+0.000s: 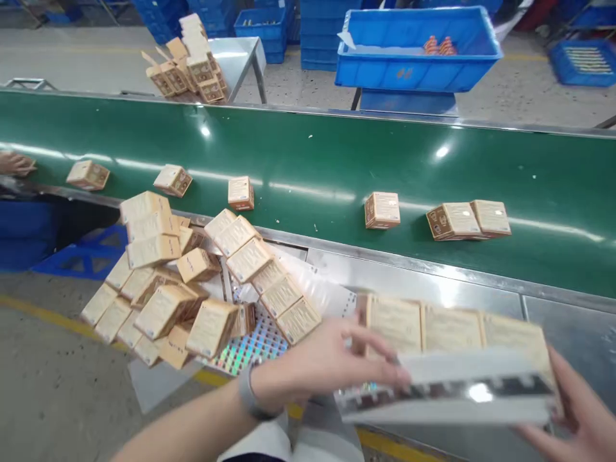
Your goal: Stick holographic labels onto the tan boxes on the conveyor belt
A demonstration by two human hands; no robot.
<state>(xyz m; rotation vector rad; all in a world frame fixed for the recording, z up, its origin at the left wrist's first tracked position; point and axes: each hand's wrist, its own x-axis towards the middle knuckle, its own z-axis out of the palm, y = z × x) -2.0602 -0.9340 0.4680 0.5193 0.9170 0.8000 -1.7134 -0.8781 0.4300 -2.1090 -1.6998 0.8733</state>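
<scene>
A white strip with a dark shiny band [443,390], blurred by motion, spans the space between my hands. My left hand [337,359], wearing a grey wristband [250,390], has its fingertips closed on the strip's left part. My right hand [577,410] is curled at its right end, thumb below; part of that hand is out of frame. Directly behind the strip stands a row of three small cream-and-brown cartons [452,327], partly hidden by it. Left of my left hand, more cartons lie in a slanting row [264,276], on a sheet of shiny holographic stickers [250,346].
A green conveyor belt [308,151] crosses ahead, carrying several spaced cartons [382,210]. Many cartons are heaped at left [163,301]. Another person's hand [14,163] touches a carton at the far left. Beyond the belt are a blue crate [418,70] and stacked cartons [199,58].
</scene>
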